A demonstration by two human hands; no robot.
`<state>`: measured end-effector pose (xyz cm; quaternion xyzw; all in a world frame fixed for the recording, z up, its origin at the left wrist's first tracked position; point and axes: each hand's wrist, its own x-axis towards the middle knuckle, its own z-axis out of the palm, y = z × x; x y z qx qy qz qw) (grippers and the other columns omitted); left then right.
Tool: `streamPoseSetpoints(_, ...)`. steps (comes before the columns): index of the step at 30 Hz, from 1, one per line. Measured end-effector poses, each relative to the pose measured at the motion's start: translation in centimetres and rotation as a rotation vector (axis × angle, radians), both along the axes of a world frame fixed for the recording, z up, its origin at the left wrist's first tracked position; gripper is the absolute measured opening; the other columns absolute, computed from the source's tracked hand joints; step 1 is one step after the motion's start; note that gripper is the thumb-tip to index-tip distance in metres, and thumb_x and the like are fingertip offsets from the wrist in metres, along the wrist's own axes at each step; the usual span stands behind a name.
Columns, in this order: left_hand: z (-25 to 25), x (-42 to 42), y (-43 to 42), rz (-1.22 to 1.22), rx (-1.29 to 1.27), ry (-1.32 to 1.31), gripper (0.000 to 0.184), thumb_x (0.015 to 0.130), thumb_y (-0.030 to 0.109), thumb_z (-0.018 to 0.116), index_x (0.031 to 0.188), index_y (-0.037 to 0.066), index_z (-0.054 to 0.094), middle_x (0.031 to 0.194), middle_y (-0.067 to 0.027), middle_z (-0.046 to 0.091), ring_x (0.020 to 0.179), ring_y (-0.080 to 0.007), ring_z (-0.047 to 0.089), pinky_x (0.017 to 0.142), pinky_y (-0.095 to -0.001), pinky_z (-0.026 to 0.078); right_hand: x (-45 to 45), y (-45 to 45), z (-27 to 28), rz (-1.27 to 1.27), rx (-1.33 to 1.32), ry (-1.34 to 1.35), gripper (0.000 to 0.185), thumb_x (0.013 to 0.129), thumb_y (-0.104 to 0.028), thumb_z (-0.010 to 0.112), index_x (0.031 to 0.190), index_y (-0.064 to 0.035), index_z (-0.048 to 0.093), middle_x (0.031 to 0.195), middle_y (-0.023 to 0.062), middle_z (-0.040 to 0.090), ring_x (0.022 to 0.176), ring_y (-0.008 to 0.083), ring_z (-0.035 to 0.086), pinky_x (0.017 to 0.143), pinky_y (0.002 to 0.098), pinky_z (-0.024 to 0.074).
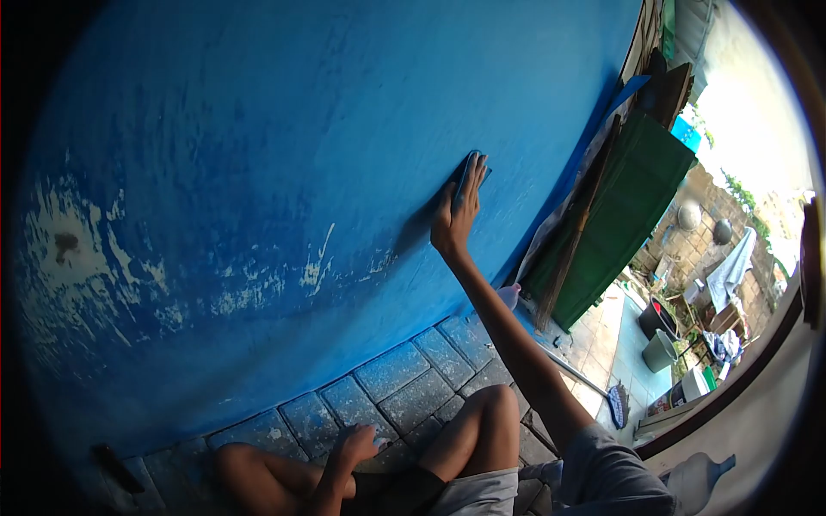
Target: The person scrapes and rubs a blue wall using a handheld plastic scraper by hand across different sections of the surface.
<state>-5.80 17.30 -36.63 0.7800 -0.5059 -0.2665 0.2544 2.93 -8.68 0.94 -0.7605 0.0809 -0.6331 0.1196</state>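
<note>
My right hand [462, 206] reaches up to the blue wall [284, 112]. Its fingers lie stretched over a small dark sheet, apparently sandpaper [487, 175], and press it flat on the paint. Most of the sheet is hidden under the fingers. Low down between my bent knees is my left hand [355, 445], its fingers curled. Something small and pale shows at its fingertips, too unclear to name. Pale scraped patches [73, 241] mark the wall to the left and below the right hand.
Grey paving blocks [404, 378] run along the wall's foot. A green panel [611, 224] and a stick broom [572, 249] lean at the right. Beyond them are a push broom [618, 404], buckets [659, 351] and a hanging cloth [731, 268]. A dark-handled tool [116, 469] lies lower left.
</note>
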Motion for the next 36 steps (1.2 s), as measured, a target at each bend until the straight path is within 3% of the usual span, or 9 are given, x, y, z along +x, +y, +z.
streamPoseSetpoints(2, 0.5, 0.0, 0.7, 0.027, 0.002, 0.049, 0.046, 0.086, 0.036, 0.063, 0.111, -0.003, 0.060, 0.106, -0.0260, 0.062, 0.104, -0.0422, 0.058, 0.089, -0.0471, 0.047, 0.2, -0.4, 0.2, 0.050, -0.002, 0.038, 0.059, 0.096, -0.019, 0.035, 0.152, -0.0144, 0.015, 0.158, 0.0117, 0.009, 0.146, 0.0319, 0.004, 0.111, 0.0551, 0.0084)
streamPoseSetpoints(8, 0.3, 1.6, 1.1, -0.012, 0.103, 0.002, 0.050, 0.087, 0.040, 0.062, 0.111, -0.004, 0.059, 0.107, -0.0278, 0.061, 0.105, -0.0445, 0.055, 0.091, -0.0479, 0.045, 1.6, -3.6, 6.4, -0.030, 0.130, -0.098, 0.055, 0.100, -0.028, 0.030, 0.151, -0.0137, 0.015, 0.158, 0.0113, 0.010, 0.145, 0.0323, 0.007, 0.111, 0.0534, 0.0120)
streamPoseSetpoints(13, 0.7, 0.9, 0.2, 0.081, -0.027, 0.039, 0.047, 0.087, 0.038, 0.062, 0.108, -0.004, 0.059, 0.106, -0.0282, 0.061, 0.104, -0.0440, 0.056, 0.091, -0.0484, 0.045, 0.8, -2.0, 2.4, -0.066, 0.037, -0.007, 0.058, 0.100, -0.029, 0.030, 0.152, -0.0107, 0.011, 0.158, 0.0142, 0.007, 0.145, 0.0342, 0.005, 0.113, 0.0522, 0.0097)
streamPoseSetpoints(15, 1.1, 1.0, 0.5, 0.074, 0.069, 0.089, 0.047, 0.087, 0.038, 0.062, 0.108, -0.004, 0.058, 0.106, -0.0279, 0.061, 0.105, -0.0439, 0.055, 0.091, -0.0485, 0.045, 0.7, -1.8, 1.2, -0.038, -0.034, 0.040, 0.059, 0.100, -0.031, 0.030, 0.152, -0.0112, 0.009, 0.158, 0.0141, 0.005, 0.145, 0.0344, 0.003, 0.113, 0.0525, 0.0084)
streamPoseSetpoints(20, 0.4, 0.6, 1.8, -0.002, 0.044, -0.012, 0.047, 0.087, 0.037, 0.062, 0.113, -0.002, 0.058, 0.104, -0.0273, 0.062, 0.103, -0.0430, 0.057, 0.089, -0.0477, 0.047, 1.9, -4.1, 5.4, -0.081, 0.086, -0.019, 0.061, 0.100, -0.033, 0.029, 0.152, -0.0108, 0.006, 0.158, 0.0135, 0.004, 0.145, 0.0342, 0.003, 0.112, 0.0560, 0.0095)
streamPoseSetpoints(23, 3.3, 0.6, 1.9, 0.004, 0.072, 0.004, 0.043, 0.086, 0.030, 0.064, 0.115, -0.002, 0.058, 0.108, -0.0250, 0.062, 0.102, -0.0429, 0.057, 0.089, -0.0474, 0.046, 1.5, -4.1, 6.8, -0.087, 0.239, -0.047, 0.060, 0.100, -0.034, 0.028, 0.152, -0.0118, 0.007, 0.158, 0.0135, 0.003, 0.145, 0.0344, 0.003, 0.111, 0.0567, 0.0113)
streamPoseSetpoints(25, 3.5, 0.4, 1.4, 0.066, -0.069, -0.040, 0.047, 0.087, 0.035, 0.062, 0.118, 0.001, 0.057, 0.107, -0.0238, 0.063, 0.103, -0.0410, 0.059, 0.088, -0.0471, 0.048, 2.0, -2.5, 5.8, -0.111, 0.214, -0.032, 0.059, 0.100, -0.035, 0.026, 0.152, -0.0133, 0.007, 0.158, 0.0131, 0.004, 0.145, 0.0341, 0.004, 0.111, 0.0571, 0.0129)
streamPoseSetpoints(29, 3.4, 0.4, 1.3, 0.114, -0.025, 0.053, 0.047, 0.086, 0.032, 0.063, 0.121, 0.001, 0.056, 0.106, -0.0240, 0.064, 0.103, -0.0401, 0.059, 0.090, -0.0460, 0.048, 0.7, -0.6, 2.8, 0.013, 0.085, 0.083, 0.058, 0.101, -0.039, 0.024, 0.152, -0.0167, 0.008, 0.159, 0.0108, 0.003, 0.146, 0.0324, 0.002, 0.111, 0.0575, 0.0116)
streamPoseSetpoints(36, 0.0, 0.5, 1.5, 0.051, 0.014, -0.027, 0.049, 0.087, 0.032, 0.063, 0.125, 0.003, 0.053, 0.111, -0.0244, 0.062, 0.107, -0.0417, 0.057, 0.092, -0.0467, 0.046, 1.9, -3.7, 8.3, -0.033, 0.195, -0.044, 0.057, 0.101, -0.039, 0.023, 0.152, -0.0183, 0.009, 0.159, 0.0089, 0.003, 0.146, 0.0301, 0.003, 0.110, 0.0586, 0.0123)
